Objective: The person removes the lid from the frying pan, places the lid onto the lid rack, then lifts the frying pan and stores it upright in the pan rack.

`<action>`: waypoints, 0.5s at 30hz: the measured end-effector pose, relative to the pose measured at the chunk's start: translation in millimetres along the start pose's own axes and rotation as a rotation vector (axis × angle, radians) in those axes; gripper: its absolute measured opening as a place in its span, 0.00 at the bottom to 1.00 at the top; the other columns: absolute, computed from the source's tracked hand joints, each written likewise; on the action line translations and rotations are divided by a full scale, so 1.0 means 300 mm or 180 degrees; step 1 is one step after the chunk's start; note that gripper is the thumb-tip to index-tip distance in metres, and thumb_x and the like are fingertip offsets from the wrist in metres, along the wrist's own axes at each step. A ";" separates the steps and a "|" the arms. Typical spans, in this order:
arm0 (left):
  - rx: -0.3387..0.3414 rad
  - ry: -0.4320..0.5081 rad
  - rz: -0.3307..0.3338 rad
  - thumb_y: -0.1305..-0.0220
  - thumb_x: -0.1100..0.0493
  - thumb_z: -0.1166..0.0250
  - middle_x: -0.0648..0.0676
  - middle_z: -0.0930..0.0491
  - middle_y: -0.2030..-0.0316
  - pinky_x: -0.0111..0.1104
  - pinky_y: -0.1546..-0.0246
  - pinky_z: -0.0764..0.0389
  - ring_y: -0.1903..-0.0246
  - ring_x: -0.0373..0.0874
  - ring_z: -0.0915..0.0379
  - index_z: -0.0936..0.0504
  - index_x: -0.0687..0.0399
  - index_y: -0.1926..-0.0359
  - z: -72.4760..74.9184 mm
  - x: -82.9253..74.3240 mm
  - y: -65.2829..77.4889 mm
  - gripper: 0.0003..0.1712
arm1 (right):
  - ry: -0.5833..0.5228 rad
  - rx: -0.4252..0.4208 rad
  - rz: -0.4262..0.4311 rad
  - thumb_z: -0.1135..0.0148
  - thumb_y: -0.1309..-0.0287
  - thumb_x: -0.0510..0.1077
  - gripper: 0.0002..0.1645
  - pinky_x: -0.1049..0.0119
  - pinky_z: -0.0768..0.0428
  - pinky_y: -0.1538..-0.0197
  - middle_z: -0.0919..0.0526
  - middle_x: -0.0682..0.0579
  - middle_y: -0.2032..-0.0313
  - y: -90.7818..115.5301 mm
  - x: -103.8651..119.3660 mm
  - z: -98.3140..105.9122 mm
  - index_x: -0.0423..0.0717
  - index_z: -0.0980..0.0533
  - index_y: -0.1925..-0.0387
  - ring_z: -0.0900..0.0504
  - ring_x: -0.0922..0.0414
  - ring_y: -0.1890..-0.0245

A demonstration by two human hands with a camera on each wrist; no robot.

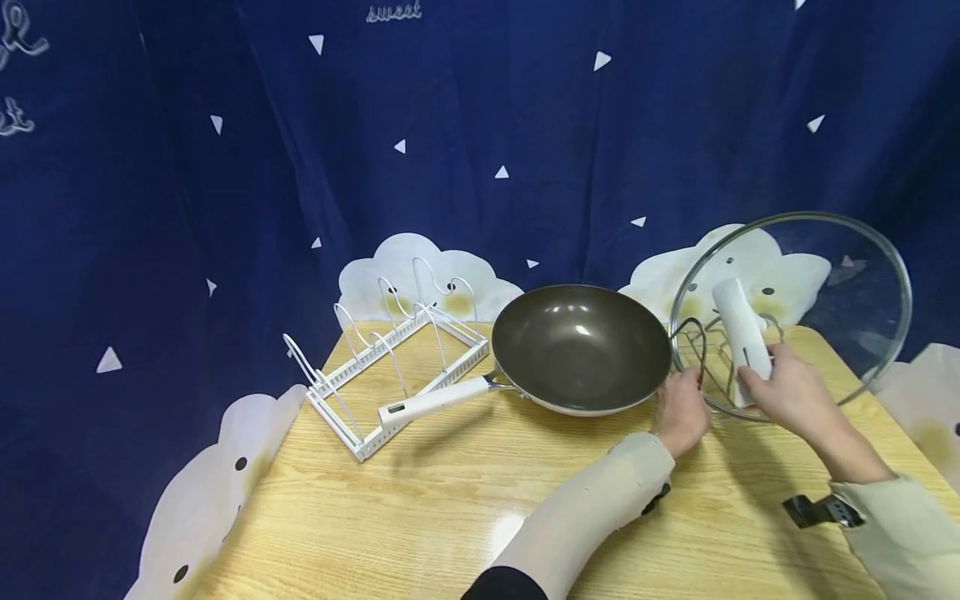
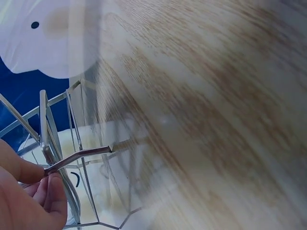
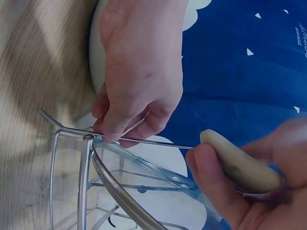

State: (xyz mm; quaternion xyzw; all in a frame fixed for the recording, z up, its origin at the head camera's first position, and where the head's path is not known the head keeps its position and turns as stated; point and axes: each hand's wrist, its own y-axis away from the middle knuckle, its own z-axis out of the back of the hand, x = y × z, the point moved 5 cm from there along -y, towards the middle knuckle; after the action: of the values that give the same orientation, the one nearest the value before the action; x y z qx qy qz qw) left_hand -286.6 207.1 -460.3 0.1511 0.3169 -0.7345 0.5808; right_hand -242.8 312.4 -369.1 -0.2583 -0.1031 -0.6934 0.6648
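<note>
My left hand (image 1: 682, 412) pinches the upper wire of a metal wire rack (image 2: 84, 165) between thumb and fingers, at the right end of the table. In my right hand (image 1: 798, 396) is the white handle (image 1: 738, 321) of a large clear glass lid (image 1: 905, 292). The lid stands tilted nearly upright, its metal rim crossing the rack in the right wrist view. Through the glass, part of the rack shows behind the handle. Just left of my left hand sits a wok (image 1: 581, 346) with a dark inside and a white handle (image 1: 438, 400) pointing left.
A white rack (image 1: 341, 379) with tall wire dividers stands on the left of the wooden table (image 1: 375, 517), close to the wok's handle. Behind the table hangs a dark blue curtain (image 1: 465, 100) with white triangles and cloud shapes.
</note>
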 end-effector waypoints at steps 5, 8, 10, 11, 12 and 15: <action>-0.0007 0.0024 0.0060 0.44 0.58 0.33 0.38 0.24 0.70 0.23 0.68 0.27 0.69 0.31 0.29 0.20 0.40 0.59 -0.003 0.006 -0.004 0.11 | -0.0018 0.0007 0.0003 0.47 0.39 0.45 0.33 0.61 0.27 0.84 0.27 0.23 0.67 0.001 0.004 -0.003 0.16 0.41 0.50 0.23 0.46 0.80; 0.0016 0.0058 0.0086 0.44 0.59 0.33 0.39 0.24 0.70 0.23 0.67 0.27 0.69 0.32 0.29 0.21 0.40 0.58 -0.002 0.007 -0.004 0.12 | -0.0103 0.0048 0.0016 0.47 0.38 0.44 0.32 0.61 0.25 0.84 0.27 0.24 0.67 0.006 0.008 0.002 0.16 0.42 0.48 0.22 0.49 0.81; 0.0029 0.0054 0.0071 0.44 0.59 0.33 0.39 0.24 0.70 0.23 0.66 0.27 0.68 0.32 0.29 0.21 0.41 0.58 0.004 0.002 -0.002 0.12 | -0.0123 0.0051 0.0020 0.48 0.37 0.43 0.31 0.61 0.26 0.84 0.26 0.26 0.68 0.010 0.012 0.011 0.16 0.42 0.47 0.22 0.50 0.81; 0.0050 0.0059 0.0072 0.44 0.60 0.34 0.40 0.24 0.69 0.23 0.66 0.27 0.68 0.32 0.29 0.21 0.41 0.58 0.008 -0.002 -0.001 0.13 | -0.0091 0.0022 0.0027 0.49 0.37 0.42 0.31 0.61 0.26 0.83 0.25 0.27 0.68 0.011 0.014 0.019 0.16 0.42 0.48 0.22 0.50 0.81; 0.0087 0.0064 0.0081 0.45 0.61 0.33 0.41 0.25 0.68 0.23 0.65 0.26 0.67 0.33 0.28 0.22 0.42 0.57 0.012 -0.006 -0.001 0.14 | -0.0059 -0.0013 0.0039 0.49 0.37 0.42 0.30 0.62 0.27 0.83 0.25 0.28 0.69 0.012 0.016 0.027 0.17 0.41 0.48 0.22 0.50 0.80; 0.0178 0.0053 0.0126 0.48 0.63 0.32 0.42 0.25 0.64 0.24 0.62 0.25 0.64 0.34 0.28 0.23 0.45 0.51 0.037 -0.023 0.000 0.22 | 0.0075 -0.0147 0.0061 0.50 0.38 0.43 0.29 0.63 0.30 0.81 0.24 0.29 0.68 0.014 0.023 0.051 0.17 0.39 0.49 0.22 0.46 0.77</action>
State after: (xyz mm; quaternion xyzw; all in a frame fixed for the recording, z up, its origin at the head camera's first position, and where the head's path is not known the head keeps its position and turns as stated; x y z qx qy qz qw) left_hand -283.0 205.3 -447.9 0.1796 0.2980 -0.7301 0.5882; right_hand -235.3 313.5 -353.4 -0.2663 -0.0767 -0.6922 0.6664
